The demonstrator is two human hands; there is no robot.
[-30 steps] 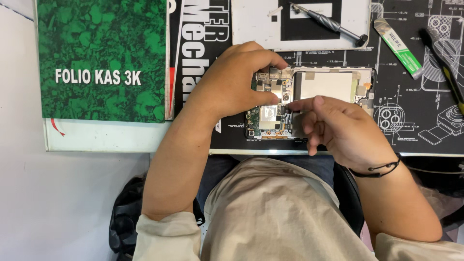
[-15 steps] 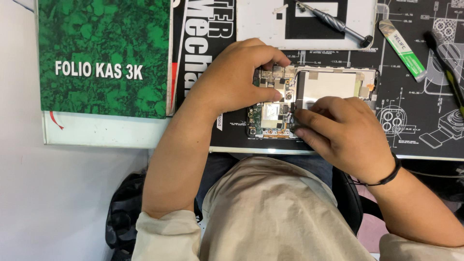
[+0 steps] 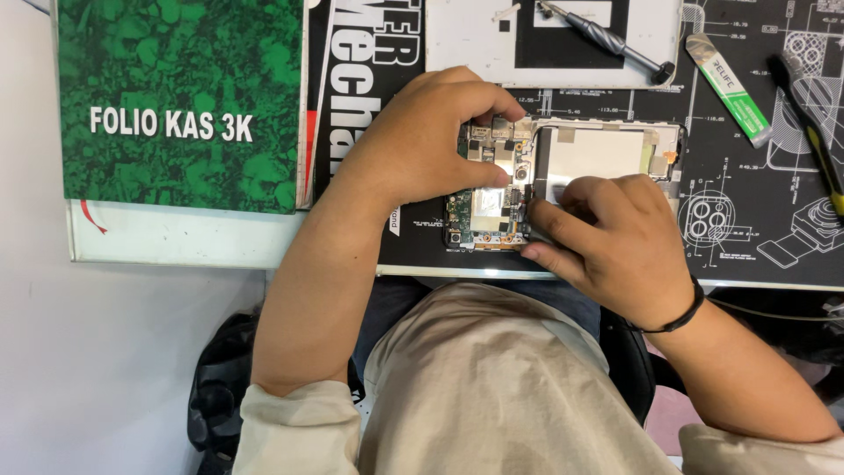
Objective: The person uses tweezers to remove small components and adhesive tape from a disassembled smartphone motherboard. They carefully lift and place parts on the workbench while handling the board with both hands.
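head view, frame centre — left hand (image 3: 431,141) grips the opened phone (image 3: 563,180); right hand (image 3: 615,242), fingers curled, presses its circuit board (image 3: 488,207).

green book (image 3: 180,101), screwdriver (image 3: 607,40), black mat (image 3: 756,220)

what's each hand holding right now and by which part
The left hand grips the opened phone by its circuit-board end. The right hand presses its fingers at the board's edge; no tool visible.

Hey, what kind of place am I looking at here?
Probably a phone repair bench. An opened phone with its circuit board bare lies on a black work mat printed with part diagrams, and a screwdriver lies beside it. Both hands work on the board.
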